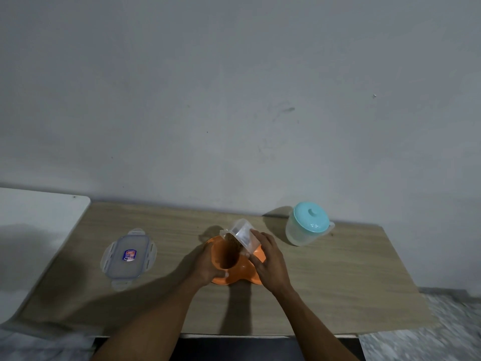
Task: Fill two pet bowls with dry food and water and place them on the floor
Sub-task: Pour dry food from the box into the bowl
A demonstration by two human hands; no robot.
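Tabletop — lid left, jug right, perhaps filled.

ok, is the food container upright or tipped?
Tipped: right hand holds the clear container mouth-down over the orange bowl, brown kibble at its mouth.

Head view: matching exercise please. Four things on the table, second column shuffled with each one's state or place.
Things
1. clear container
2. container lid
3. jug
4. orange bowl

States
A. upright at the far right of the table, teal lid on
B. lying flat, on the table's left side
C. tilted in the right hand, pouring dry food
D. gripped at its rim by the left hand

Pairs: 1-C, 2-B, 3-A, 4-D
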